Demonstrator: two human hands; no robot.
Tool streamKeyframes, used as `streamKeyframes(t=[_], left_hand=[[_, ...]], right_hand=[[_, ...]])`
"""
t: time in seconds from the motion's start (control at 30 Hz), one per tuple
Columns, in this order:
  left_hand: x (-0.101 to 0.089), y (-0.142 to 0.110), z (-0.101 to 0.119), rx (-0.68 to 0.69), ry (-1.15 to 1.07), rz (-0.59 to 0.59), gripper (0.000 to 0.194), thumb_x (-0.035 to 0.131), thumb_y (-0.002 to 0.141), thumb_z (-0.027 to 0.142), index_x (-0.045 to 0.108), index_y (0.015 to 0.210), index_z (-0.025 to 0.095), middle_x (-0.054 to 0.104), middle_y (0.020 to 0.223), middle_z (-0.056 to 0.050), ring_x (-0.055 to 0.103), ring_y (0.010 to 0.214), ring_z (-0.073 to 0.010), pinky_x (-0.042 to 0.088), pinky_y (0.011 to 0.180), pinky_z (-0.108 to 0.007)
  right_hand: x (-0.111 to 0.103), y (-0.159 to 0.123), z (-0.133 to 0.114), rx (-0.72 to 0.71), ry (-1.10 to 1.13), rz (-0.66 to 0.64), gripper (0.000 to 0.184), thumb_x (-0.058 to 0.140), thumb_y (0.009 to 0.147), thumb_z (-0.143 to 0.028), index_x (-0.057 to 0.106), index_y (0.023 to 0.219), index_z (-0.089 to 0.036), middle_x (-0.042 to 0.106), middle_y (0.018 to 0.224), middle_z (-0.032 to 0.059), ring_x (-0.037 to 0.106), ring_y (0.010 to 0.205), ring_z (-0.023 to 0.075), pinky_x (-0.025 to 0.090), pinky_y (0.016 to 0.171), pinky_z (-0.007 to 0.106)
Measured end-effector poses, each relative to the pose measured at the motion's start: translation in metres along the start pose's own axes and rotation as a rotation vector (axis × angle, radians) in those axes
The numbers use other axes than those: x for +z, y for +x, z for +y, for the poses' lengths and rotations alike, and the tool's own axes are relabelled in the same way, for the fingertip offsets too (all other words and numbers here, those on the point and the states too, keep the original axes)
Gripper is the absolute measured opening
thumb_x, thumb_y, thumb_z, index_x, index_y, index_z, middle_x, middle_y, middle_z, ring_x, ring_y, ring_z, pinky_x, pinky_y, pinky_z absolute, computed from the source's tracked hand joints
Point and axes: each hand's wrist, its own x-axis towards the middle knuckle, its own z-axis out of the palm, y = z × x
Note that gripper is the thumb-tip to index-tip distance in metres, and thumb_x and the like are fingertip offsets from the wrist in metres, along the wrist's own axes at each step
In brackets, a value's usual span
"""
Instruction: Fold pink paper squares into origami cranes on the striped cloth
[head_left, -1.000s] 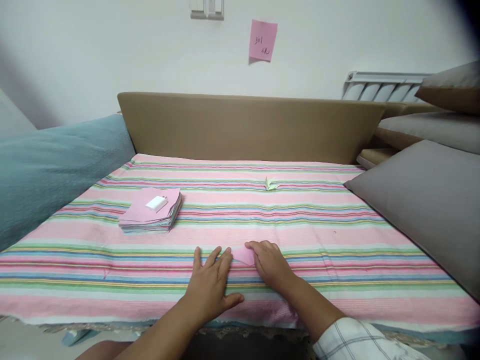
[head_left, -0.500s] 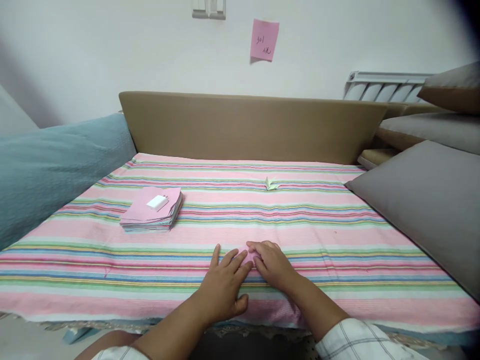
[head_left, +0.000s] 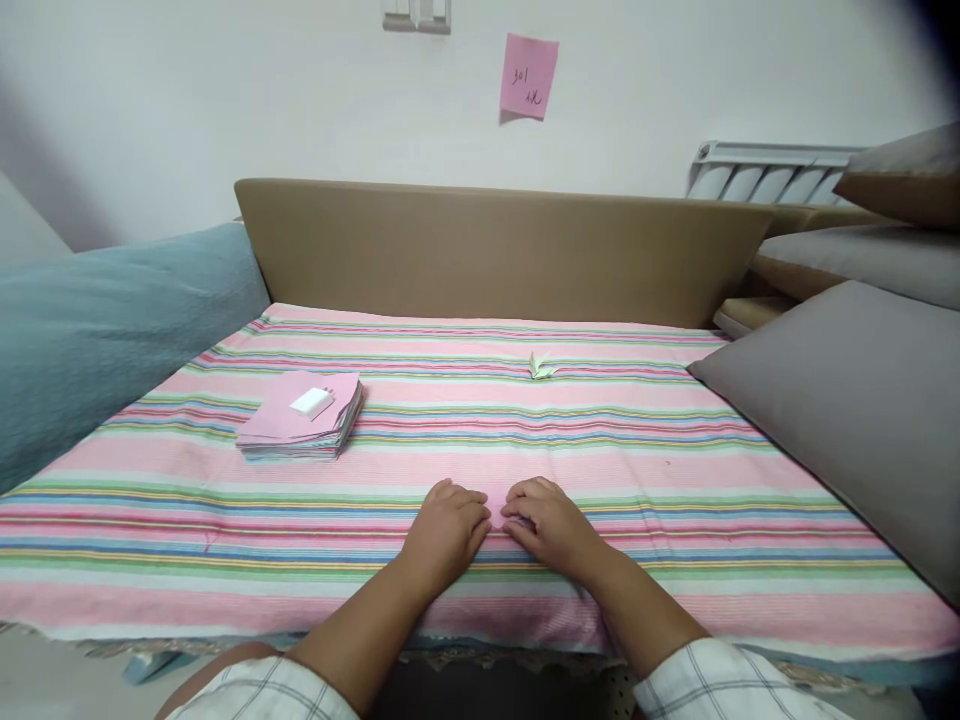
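Observation:
A small piece of pink paper [head_left: 496,510] lies on the striped cloth [head_left: 480,465], mostly covered by my fingers. My left hand [head_left: 448,525] has its fingers bent together and pinches the paper's left side. On the opposite side, my right hand [head_left: 546,518] closes thumb and fingers on the right edge. Between the two hands only a narrow pink strip shows, so its folds cannot be made out. Farther back sits a small folded pale-green paper figure [head_left: 541,367] with pointed tips.
To the left is a stack of square paper sheets [head_left: 277,425] with a white plug adapter [head_left: 312,403] on top. Grey cushions [head_left: 840,400] pile up at the right, a blue-covered bolster [head_left: 127,330] lies left, and a brown backrest [head_left: 495,255] stands behind.
My left hand, spread flat over the paper before, has drawn back left and curled its fingers onto the paper's edge. My right hand has shifted only slightly at the right side.

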Motion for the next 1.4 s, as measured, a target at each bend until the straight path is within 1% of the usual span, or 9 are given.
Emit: streamKeyframes(t=[0.13,0.3,0.4,0.5,0.7,0.87,1.13,1.4], left_hand=[[0.003,0.007,-0.007,0.033,-0.038,0.011,0.01,0.059,0.079,0.022,0.069,0.078,0.021,0.069,0.093,-0.003,0.061,0.087,-0.0187,0.041,0.085,-0.037],[0.002,0.009,-0.011,0.019,-0.082,-0.021,0.007,0.065,0.076,0.024,0.069,0.08,0.021,0.07,0.093,-0.003,0.061,0.088,-0.0195,0.042,0.083,-0.036],[0.001,0.009,-0.01,0.0,-0.1,-0.034,0.005,0.064,0.077,0.023,0.068,0.077,0.02,0.07,0.092,-0.002,0.061,0.088,-0.0189,0.042,0.083,-0.035],[0.0,0.009,-0.008,-0.017,-0.101,-0.037,0.008,0.061,0.079,0.023,0.065,0.073,0.019,0.069,0.092,-0.003,0.06,0.086,-0.0182,0.042,0.082,-0.033],[0.001,0.009,-0.007,-0.082,-0.065,-0.008,0.013,0.057,0.08,0.024,0.056,0.068,0.018,0.066,0.082,-0.004,0.059,0.083,-0.0189,0.041,0.078,-0.032],[0.005,0.009,-0.008,-0.124,-0.06,0.031,0.016,0.058,0.078,0.026,0.051,0.065,0.018,0.064,0.08,-0.004,0.057,0.082,-0.0191,0.04,0.076,-0.032],[0.008,0.01,-0.009,-0.143,-0.051,0.025,0.018,0.055,0.08,0.025,0.05,0.064,0.018,0.063,0.079,-0.004,0.057,0.082,-0.0191,0.039,0.078,-0.032],[0.008,0.012,-0.007,-0.177,-0.004,0.001,0.017,0.057,0.077,0.023,0.049,0.063,0.018,0.062,0.078,-0.004,0.056,0.083,-0.0199,0.039,0.078,-0.033]], right_hand=[[-0.001,-0.002,0.001,0.031,-0.1,-0.022,0.011,0.058,0.082,-0.028,0.067,0.088,-0.024,0.06,0.082,0.0022,0.051,0.082,0.0177,0.035,0.075,0.033],[0.0,-0.002,0.003,0.04,-0.109,-0.066,0.017,0.051,0.088,-0.03,0.066,0.087,-0.023,0.061,0.082,0.0021,0.051,0.081,0.0164,0.032,0.075,0.032],[0.001,-0.001,0.003,0.061,-0.106,-0.066,0.018,0.05,0.089,-0.029,0.065,0.085,-0.021,0.061,0.082,0.0021,0.052,0.081,0.0163,0.031,0.075,0.031],[0.001,-0.001,0.002,0.076,-0.091,-0.053,0.017,0.049,0.089,-0.028,0.063,0.083,-0.021,0.061,0.082,0.0019,0.052,0.081,0.0162,0.031,0.075,0.031],[0.003,-0.001,-0.001,0.137,-0.083,-0.015,0.017,0.048,0.087,-0.028,0.059,0.079,-0.019,0.059,0.078,0.0022,0.051,0.078,0.0162,0.032,0.072,0.029],[0.005,0.002,-0.005,0.205,-0.076,0.007,0.017,0.05,0.085,-0.03,0.057,0.074,-0.018,0.057,0.076,0.0016,0.05,0.075,0.0159,0.031,0.069,0.027],[0.008,0.006,-0.008,0.277,-0.096,0.012,0.017,0.052,0.083,-0.027,0.055,0.069,-0.018,0.057,0.073,0.0003,0.049,0.073,0.0144,0.028,0.067,0.026],[0.014,0.01,-0.009,0.322,-0.143,0.018,0.015,0.056,0.078,-0.025,0.053,0.065,-0.019,0.056,0.071,0.0001,0.049,0.072,0.0152,0.028,0.067,0.027]])
